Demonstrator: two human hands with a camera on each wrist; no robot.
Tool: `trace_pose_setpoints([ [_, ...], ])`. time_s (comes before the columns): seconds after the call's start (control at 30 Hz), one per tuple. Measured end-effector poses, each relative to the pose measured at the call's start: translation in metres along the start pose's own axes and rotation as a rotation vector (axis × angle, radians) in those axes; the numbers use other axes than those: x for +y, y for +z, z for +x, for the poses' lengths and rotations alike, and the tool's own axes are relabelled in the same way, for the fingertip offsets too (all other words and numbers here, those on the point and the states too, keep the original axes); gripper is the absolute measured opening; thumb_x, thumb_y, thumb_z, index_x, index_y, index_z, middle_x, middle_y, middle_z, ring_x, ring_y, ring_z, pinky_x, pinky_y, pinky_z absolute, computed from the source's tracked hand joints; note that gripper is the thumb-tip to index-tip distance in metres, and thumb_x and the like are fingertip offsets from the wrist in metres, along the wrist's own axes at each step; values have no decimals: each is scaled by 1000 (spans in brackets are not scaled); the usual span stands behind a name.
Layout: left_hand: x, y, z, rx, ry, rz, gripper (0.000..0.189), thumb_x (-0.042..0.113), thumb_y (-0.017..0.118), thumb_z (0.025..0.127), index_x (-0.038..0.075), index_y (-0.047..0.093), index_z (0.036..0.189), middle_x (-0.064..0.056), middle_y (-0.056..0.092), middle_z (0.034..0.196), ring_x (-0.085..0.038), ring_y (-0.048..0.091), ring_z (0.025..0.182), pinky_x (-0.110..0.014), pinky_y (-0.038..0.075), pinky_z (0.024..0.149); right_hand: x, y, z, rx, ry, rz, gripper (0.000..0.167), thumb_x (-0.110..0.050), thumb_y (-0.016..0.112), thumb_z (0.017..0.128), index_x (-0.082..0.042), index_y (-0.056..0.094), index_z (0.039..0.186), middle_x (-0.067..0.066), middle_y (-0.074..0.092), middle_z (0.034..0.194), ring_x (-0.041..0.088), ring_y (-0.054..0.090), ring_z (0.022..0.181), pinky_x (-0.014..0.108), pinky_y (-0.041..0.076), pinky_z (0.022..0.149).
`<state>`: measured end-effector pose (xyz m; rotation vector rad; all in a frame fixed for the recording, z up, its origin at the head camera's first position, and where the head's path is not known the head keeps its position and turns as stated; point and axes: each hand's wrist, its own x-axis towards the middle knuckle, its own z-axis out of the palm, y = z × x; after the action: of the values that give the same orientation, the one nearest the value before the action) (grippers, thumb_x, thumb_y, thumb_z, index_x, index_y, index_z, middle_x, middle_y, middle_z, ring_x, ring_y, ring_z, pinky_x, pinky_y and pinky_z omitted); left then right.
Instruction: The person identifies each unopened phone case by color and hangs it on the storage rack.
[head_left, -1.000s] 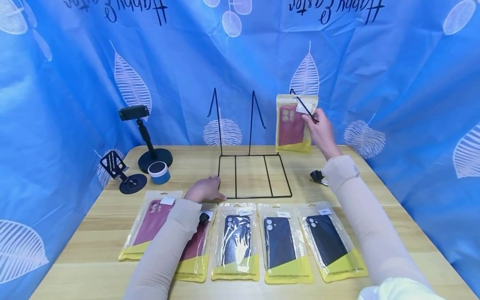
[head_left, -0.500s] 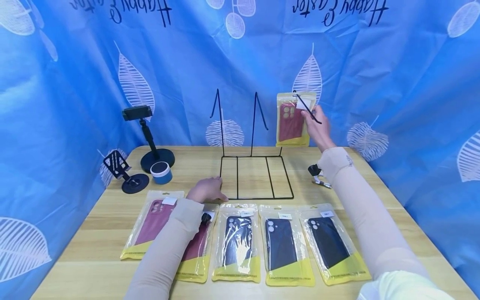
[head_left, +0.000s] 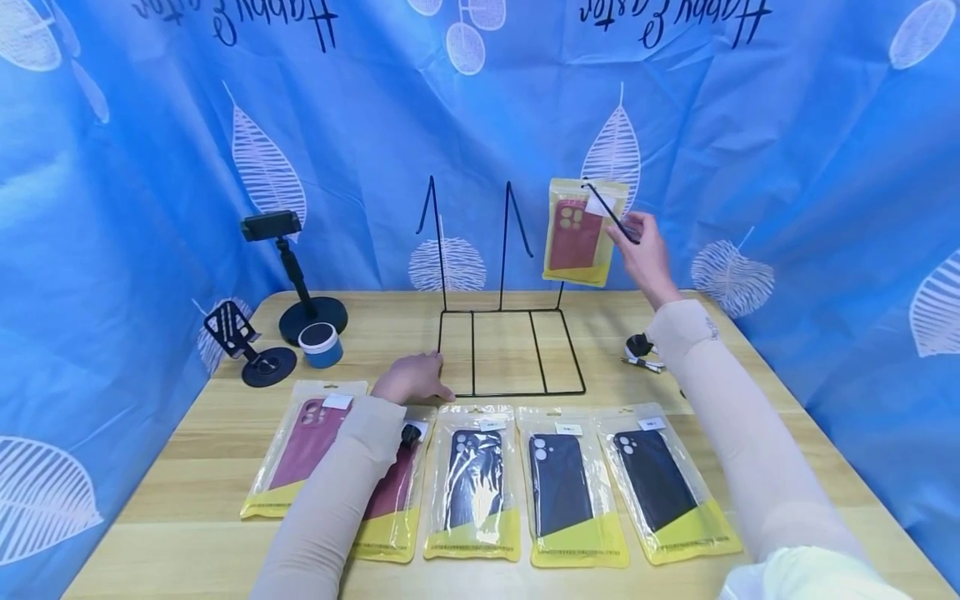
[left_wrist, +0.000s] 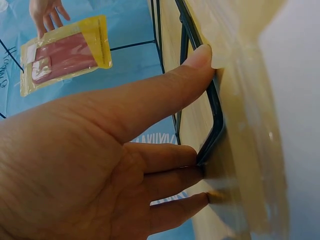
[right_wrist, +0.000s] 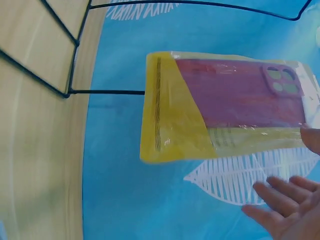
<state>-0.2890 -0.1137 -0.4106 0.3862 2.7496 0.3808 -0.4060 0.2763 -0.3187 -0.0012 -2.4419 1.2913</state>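
Note:
A bagged pink phone case point(head_left: 576, 237) hangs, slightly tilted, from the right-hand hook point(head_left: 611, 214) of a black wire rack point(head_left: 538, 352). My right hand point(head_left: 647, 258) is beside the hook's front end at the bag's right edge. In the right wrist view its fingers point(right_wrist: 280, 197) are spread loosely below the bag, with the thumb close to the bag's edge. My left hand point(head_left: 411, 377) rests at the front left corner of the rack's base. The left wrist view shows the thumb point(left_wrist: 199, 57) on one wire and fingertips touching near the bend.
Several bagged phone cases, pink ones point(head_left: 307, 442) at left and dark ones point(head_left: 558, 479) at right, lie along the table front. Two black phone stands point(head_left: 303, 312) and a blue jar point(head_left: 321, 346) stand left. A short cable point(head_left: 643, 363) lies right. Blue cloth hangs behind.
The bagged pink case has slid farther back along the hook and now hangs tilted. My right hand's fingers have come off its label toward the right. My left hand has stayed at the rack corner.

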Motion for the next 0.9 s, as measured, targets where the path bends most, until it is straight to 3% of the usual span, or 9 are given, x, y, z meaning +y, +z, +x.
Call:
trace_pose_setpoints([
  [0.1,0,-1,1,3,2,-1,82,40,75,87,-1,41,149,-22,37,156,-40,39,142,-51,37,114,6,-11,-15,-1,-3,-112,77,-51,57,97,-7,29,153,16,38,157,32,37,145,48,30,119],
  [0.2,1,-2,2,-1,1,-8,82,40,75,87,-1,41,149,-22,37,157,-40,39,142,-51,37,114,11,-26,-44,-109,-14,-317,79,-49,56,98,0,27,153,25,35,155,43,33,142,57,28,117],
  [0.3,2,-2,1,-10,-2,-18,81,40,75,87,0,40,149,-21,33,159,-40,37,144,-51,36,115,19,-38,-79,-315,-47,-507,68,-44,57,99,3,41,145,28,50,140,45,48,127,61,41,104],
  [0.37,2,-2,0,-12,1,-13,80,40,75,87,0,42,148,-20,32,159,-40,38,143,-51,37,114,27,-41,-101,-488,-100,-575,54,-35,61,98,3,53,135,25,61,128,42,58,116,59,47,96],
  [0.47,1,-2,0,-11,3,-15,79,39,75,88,-1,43,147,-21,32,159,-40,38,143,-52,37,114,46,-42,-127,-728,-139,-609,43,-29,66,94,0,62,125,19,67,118,37,63,107,55,52,90],
  [0.53,0,-1,1,-9,8,-11,78,40,75,87,-1,44,147,-22,33,158,-41,39,142,-52,38,113,60,-42,-141,-834,-125,-590,42,-29,71,91,-1,64,122,17,67,118,37,63,109,54,51,92],
  [0.63,-1,-1,1,-7,13,-6,78,40,74,88,-2,44,146,-22,35,158,-41,39,142,-52,38,113,76,-43,-154,-874,-80,-580,43,-33,76,87,-4,66,116,12,68,115,33,63,108,52,52,91],
  [0.9,-1,-1,1,-5,18,-12,79,40,75,87,-2,44,146,-23,35,157,-42,39,141,-53,38,113,91,-46,-161,-825,-41,-566,27,-28,77,85,-9,64,100,2,63,94,16,55,83,35,47,74],
])
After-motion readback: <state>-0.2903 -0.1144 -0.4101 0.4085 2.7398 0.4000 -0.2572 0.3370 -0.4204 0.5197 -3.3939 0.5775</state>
